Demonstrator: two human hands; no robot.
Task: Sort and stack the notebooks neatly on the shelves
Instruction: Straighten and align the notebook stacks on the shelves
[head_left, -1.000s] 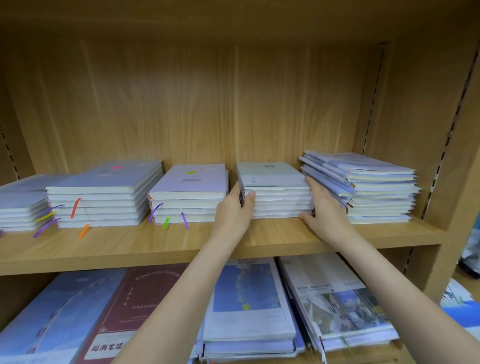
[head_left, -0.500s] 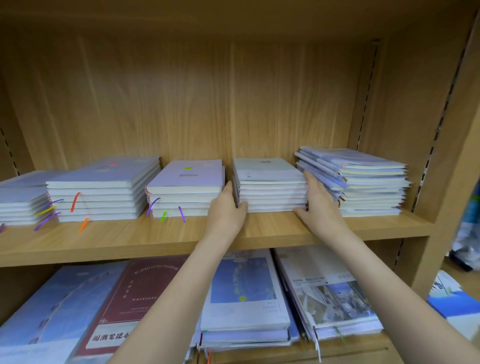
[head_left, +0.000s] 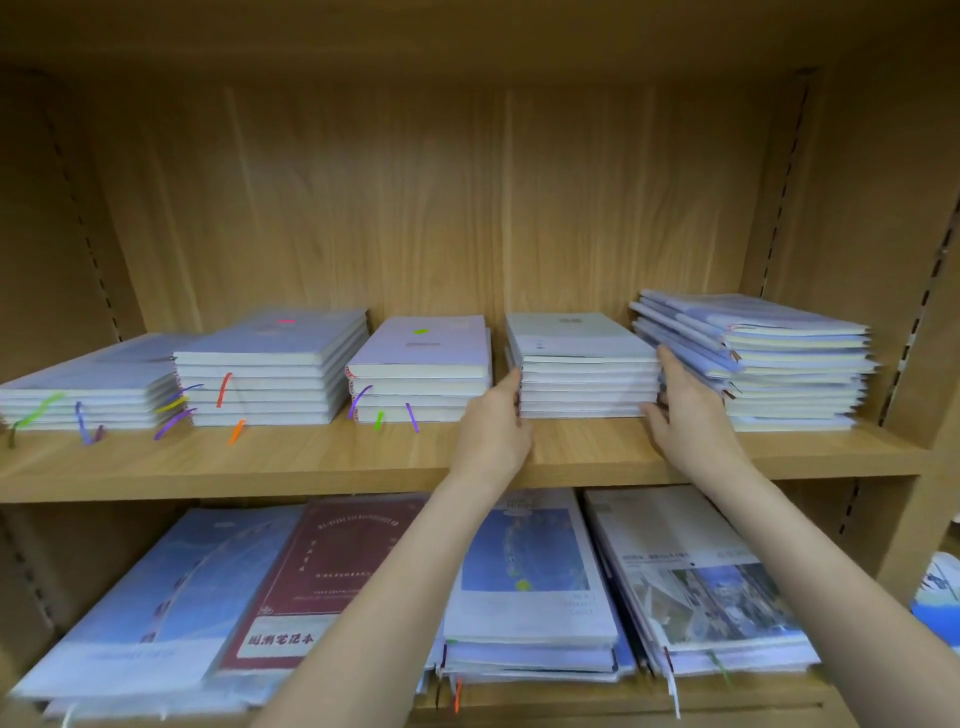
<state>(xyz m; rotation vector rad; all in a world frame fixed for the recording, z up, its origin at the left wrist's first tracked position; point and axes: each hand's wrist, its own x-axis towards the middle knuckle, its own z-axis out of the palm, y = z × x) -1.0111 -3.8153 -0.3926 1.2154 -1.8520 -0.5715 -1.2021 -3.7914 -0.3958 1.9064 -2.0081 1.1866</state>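
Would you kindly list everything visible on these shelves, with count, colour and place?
Upper stacks: five, pale lilac and white notebooks, side by side on the upper shelf; the rightmost stack is uneven.
Ribbons: several; purple, orange, green, yellow; hanging from the three left stacks.
Lower notebooks: about four piles, blue, maroon, white; lower shelf.
Shelving: one, light wood.
Left hand: one, against the fourth stack's left side.
Right hand: one, against its right side.
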